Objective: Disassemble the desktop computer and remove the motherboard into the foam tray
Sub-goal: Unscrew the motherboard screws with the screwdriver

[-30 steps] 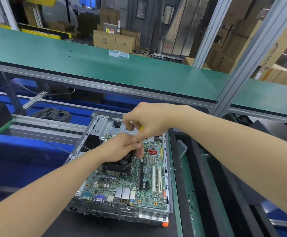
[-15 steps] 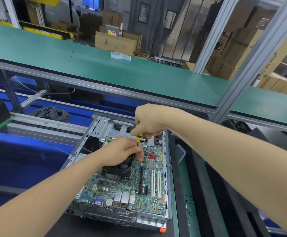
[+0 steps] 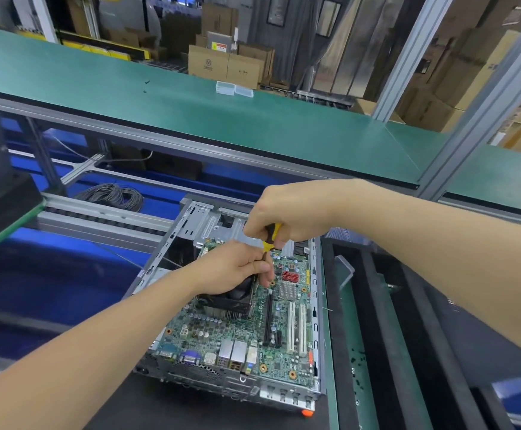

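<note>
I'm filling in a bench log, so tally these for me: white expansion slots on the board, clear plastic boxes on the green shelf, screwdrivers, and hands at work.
White expansion slots: 2
Clear plastic boxes: 2
Screwdriver: 1
Hands, left hand and right hand, both on the screwdriver: 2
Total: 7

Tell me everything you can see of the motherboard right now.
The motherboard is a green circuit board lying flat inside the open metal case. It carries a black fan cooler, two white slots beside a long black one, a small silver heatsink, a red part, and rear ports at its near edge. The left hand rests over the cooler and pinches the shaft of a yellow-handled screwdriver gripped by the right hand; its tip is hidden.
</note>
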`<state>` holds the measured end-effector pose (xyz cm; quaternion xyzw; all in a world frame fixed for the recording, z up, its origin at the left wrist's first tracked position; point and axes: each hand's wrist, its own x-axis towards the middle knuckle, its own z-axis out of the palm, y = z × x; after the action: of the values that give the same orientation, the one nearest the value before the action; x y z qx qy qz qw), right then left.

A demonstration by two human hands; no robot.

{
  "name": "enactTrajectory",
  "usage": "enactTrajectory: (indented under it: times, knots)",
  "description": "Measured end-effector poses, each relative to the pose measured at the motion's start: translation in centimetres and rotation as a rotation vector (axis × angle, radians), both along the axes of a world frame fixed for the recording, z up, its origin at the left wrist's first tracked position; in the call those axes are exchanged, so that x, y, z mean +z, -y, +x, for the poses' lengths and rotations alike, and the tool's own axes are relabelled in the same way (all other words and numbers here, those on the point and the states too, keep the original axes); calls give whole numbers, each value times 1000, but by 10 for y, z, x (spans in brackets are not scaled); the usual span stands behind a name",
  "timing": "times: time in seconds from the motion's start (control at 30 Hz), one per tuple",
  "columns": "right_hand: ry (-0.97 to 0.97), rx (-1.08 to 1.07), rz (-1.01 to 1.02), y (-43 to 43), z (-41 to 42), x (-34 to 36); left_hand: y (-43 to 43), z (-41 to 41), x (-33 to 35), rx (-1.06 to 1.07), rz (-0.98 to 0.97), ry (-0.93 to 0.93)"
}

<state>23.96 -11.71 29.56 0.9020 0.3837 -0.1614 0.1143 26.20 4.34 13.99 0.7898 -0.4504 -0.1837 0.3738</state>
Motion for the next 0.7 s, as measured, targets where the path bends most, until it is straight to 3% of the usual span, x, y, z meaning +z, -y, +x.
enactTrajectory:
  times: [0.13,0.23,0.33,0.5,0.7]
  knots:
    - [28,-166,69,2,-15,1,1,-2,3,17,14,48]
    - [88,-539,187,-8,-29,1,2,-3,4,26,8,49]
    - [166,-812,103,-31,-33,-4,2,-4,2,24,0,42]
    - [192,-671,-158,-48,-23,-7,1,-2,-1,21,4,83]
    - [182,-491,-178,-29,-23,-8,2,-2,0,24,28,93]
